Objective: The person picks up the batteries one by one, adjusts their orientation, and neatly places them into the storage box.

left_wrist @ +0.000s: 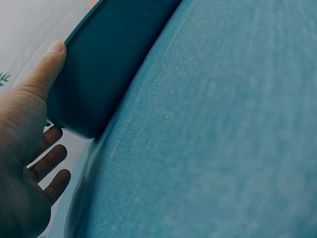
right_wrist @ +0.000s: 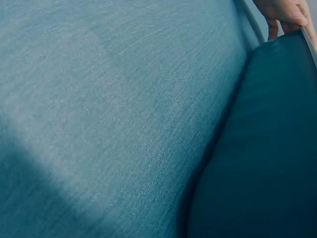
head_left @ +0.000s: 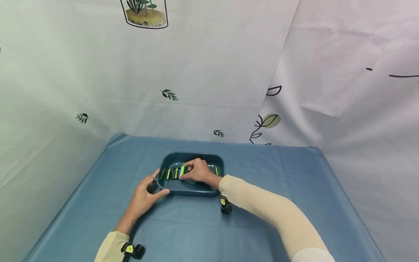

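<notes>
A dark teal tray lies on the blue-covered table. Inside it stands a row of small battery-like cylinders in green, blue and yellow. My right hand reaches into the tray and pinches a bright green battery at the row's right end. Another slim green cylinder lies by the tray's right wall. At the tray's left front corner rests my left hand, thumb on the front rim and the other fingers spread along the left side. The left wrist view shows that thumb against the tray wall.
Blue cloth covers the table around the tray. White fabric walls with printed leaves rise behind it and at both sides. A black wrist camera hangs under the right forearm, close to the tray's front right corner.
</notes>
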{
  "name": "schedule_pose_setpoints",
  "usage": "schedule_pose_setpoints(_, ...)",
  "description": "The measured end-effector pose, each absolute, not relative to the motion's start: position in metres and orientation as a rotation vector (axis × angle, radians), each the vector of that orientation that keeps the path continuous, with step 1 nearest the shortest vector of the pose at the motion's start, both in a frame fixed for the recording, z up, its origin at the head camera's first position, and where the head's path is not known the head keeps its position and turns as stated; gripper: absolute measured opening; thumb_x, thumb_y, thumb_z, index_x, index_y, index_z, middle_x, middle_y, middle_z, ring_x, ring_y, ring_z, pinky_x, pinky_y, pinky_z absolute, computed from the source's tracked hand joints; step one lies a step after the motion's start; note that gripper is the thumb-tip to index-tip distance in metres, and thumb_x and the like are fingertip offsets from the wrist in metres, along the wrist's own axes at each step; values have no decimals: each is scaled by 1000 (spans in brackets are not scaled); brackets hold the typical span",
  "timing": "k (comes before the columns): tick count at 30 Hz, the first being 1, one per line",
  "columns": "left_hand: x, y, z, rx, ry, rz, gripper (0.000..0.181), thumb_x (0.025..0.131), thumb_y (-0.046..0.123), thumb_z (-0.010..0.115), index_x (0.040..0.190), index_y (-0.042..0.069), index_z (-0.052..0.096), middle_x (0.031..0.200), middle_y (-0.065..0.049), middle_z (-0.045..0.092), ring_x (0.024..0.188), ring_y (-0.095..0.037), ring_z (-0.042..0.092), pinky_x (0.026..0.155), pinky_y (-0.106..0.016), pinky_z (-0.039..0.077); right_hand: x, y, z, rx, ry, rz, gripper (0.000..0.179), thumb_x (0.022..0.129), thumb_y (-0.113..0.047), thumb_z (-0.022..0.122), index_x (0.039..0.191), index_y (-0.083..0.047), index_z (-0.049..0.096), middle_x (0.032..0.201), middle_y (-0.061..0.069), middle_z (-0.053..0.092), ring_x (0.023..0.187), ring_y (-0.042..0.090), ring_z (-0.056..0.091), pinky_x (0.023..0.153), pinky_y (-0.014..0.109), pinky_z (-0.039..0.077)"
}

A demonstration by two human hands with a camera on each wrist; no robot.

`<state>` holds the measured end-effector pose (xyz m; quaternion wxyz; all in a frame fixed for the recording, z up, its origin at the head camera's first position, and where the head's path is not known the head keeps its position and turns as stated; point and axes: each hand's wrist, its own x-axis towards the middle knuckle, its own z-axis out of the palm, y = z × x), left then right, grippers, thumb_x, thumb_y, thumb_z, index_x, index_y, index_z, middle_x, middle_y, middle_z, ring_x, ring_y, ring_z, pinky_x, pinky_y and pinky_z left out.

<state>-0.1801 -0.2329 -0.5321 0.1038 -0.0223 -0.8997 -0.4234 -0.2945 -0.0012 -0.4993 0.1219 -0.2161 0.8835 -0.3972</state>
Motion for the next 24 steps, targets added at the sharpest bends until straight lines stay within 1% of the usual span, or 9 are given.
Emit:
schedule_pose_setpoints(5, -180, -233, -533, -66, -2647, -1258, 91, 83, 42, 86, 159, 23, 41, 154, -26, 43, 127, -45, 53, 95, -65, 46, -293, -2, -499, -603, 2569, -1162, 55, 81, -34, 89, 129, -14, 73, 89, -7, 65, 76, 7, 59, 73, 27, 53)
schedule_pose_setpoints(10, -180, -232, -532, -63, -2648, -1257, 91, 83, 42, 86, 159, 23, 41, 153, -25, 44, 126, -45, 53, 95, -65, 46, -293, -2, -500, -595, 2575, -1155, 53, 81, -34, 90, 127, -14, 74, 87, -7, 65, 75, 7, 59, 73, 27, 53)
schedule_pose_setpoints(18, -179, -233, -531, -62, -2652, -1259, 90, 83, 42, 86, 159, 23, 41, 153, -26, 44, 127, -45, 52, 96, -65, 46, -293, -1, -501, -594, 2583, -1140, 49, 80, -33, 90, 124, -16, 76, 91, -6, 67, 77, 6, 59, 72, 27, 53)
schedule_pose_setpoints(24, -179, -233, -531, -56, -2656, -1252, 90, 82, 43, 86, 159, 23, 41, 153, -26, 44, 127, -45, 53, 96, -65, 46, -292, 0, -500, -589, 2574, -1131, 49, 80, -33, 90, 124, -15, 76, 87, -6, 65, 75, 8, 59, 70, 27, 52)
